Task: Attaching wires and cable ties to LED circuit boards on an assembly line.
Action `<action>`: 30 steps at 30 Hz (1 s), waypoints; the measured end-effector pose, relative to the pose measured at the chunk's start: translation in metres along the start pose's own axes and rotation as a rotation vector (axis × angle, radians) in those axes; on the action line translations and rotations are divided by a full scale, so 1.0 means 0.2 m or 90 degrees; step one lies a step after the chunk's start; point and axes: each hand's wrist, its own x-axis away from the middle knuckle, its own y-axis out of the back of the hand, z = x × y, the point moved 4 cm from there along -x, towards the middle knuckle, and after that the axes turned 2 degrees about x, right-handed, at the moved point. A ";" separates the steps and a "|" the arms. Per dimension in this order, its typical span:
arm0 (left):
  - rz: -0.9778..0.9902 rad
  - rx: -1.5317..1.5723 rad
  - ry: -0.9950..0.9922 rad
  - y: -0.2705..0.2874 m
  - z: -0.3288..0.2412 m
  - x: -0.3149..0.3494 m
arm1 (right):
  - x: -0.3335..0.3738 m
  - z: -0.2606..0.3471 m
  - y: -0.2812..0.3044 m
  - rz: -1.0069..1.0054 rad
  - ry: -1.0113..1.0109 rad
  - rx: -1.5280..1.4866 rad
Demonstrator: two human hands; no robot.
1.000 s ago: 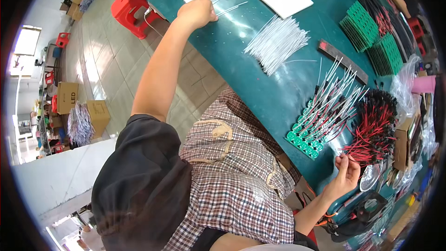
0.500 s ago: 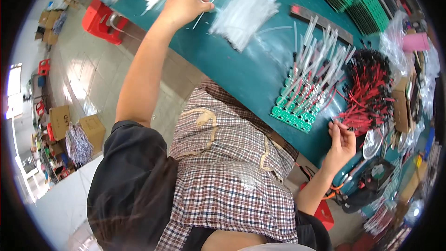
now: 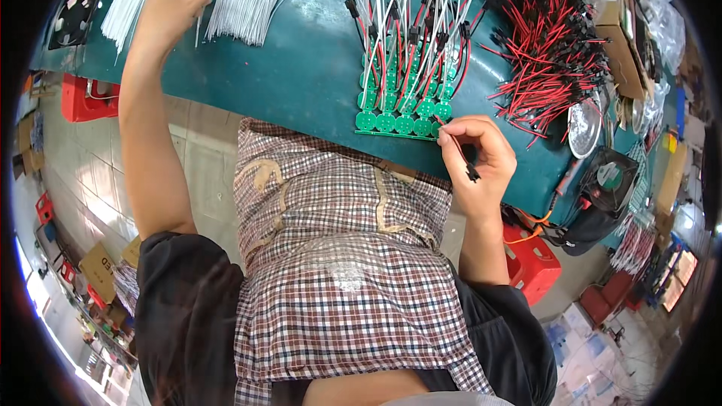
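My left hand [image 3: 171, 13] is stretched to the far left of the table, fingers pinched on a thin white wire [image 3: 198, 28]. It sits between two bundles of white wires, a narrow one [image 3: 129, 7] and a wider one [image 3: 248, 0]. My right hand [image 3: 481, 162] pinches a short red-and-black lead; its black connector [image 3: 472, 174] hangs against the palm. Those fingertips are at the near right corner of a green panel of round circuit boards [image 3: 404, 125]. Red-and-black leads and white wires stand up from the panel.
A large heap of red-and-black connector leads [image 3: 549, 60] lies right of the panel. Beyond it are a soldering iron [image 3: 564, 177] with an orange cord, a black fan [image 3: 609, 180] and a cardboard box [image 3: 620, 45]. Another black fan [image 3: 74, 19] lies far left on the green table [image 3: 226, 79].
The view has turned, shifting the table in the picture. My right hand has moved from beside the lead heap to the panel's near corner, now with a lead visible in it. My left hand remains pinched.
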 end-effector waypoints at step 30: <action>-0.030 0.260 -0.109 -0.41 -0.61 0.79 | -0.02 0.02 0.01 0.057 0.033 0.045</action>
